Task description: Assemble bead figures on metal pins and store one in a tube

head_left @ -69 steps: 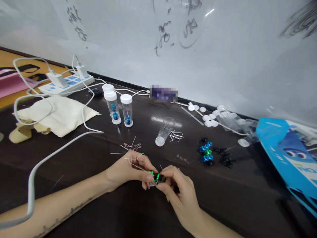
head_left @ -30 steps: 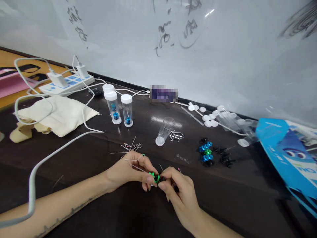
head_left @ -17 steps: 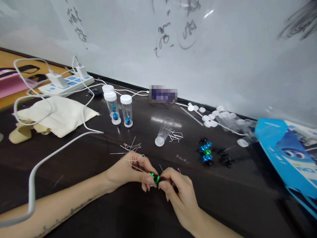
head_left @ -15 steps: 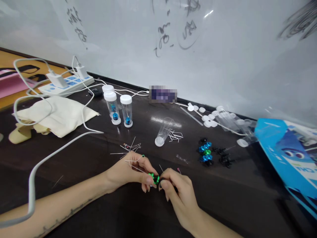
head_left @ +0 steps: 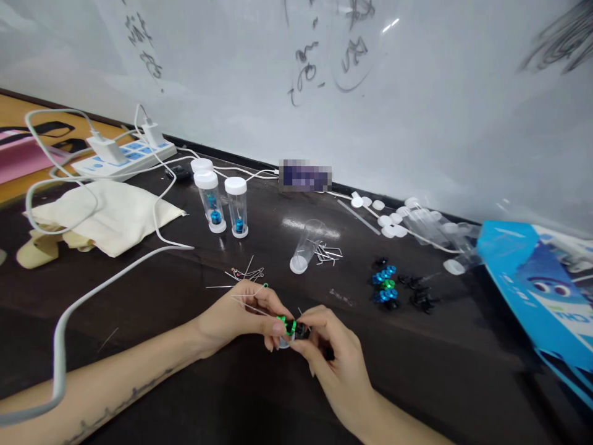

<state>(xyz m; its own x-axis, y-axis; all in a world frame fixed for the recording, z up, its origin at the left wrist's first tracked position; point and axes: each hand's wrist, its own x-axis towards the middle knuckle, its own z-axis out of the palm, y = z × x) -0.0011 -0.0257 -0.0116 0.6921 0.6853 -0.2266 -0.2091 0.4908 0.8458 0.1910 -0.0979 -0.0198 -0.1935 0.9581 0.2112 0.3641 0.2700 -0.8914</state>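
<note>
My left hand (head_left: 259,315) is closed, pinching a small green ringed spool-like piece (head_left: 287,326) between thumb and fingers. A thin bent metal wire (head_left: 252,306) with a green loop end passes from this hand above the thumb. Closed around a small black part (head_left: 301,330), my right hand (head_left: 331,346) holds it against the right end of the green piece. Something dark shows in the right palm; its kind is unclear. Below the green piece a bit of clear plastic (head_left: 284,342) shows, mostly hidden by fingers.
Capped clear tubes (head_left: 236,207) with blue pieces stand behind; an open tube (head_left: 308,244) lies near bent metal pins (head_left: 328,253). Loose wires (head_left: 245,272), blue and green pieces (head_left: 384,285), black parts (head_left: 421,298), white caps (head_left: 393,222), a blue bag (head_left: 532,290) and a white cable (head_left: 69,321) surround my hands.
My right fingers have shifted slightly up and spread around the black part, which shows more now at the green piece's end. The clear plastic below shows more. My left hand has barely moved.
</note>
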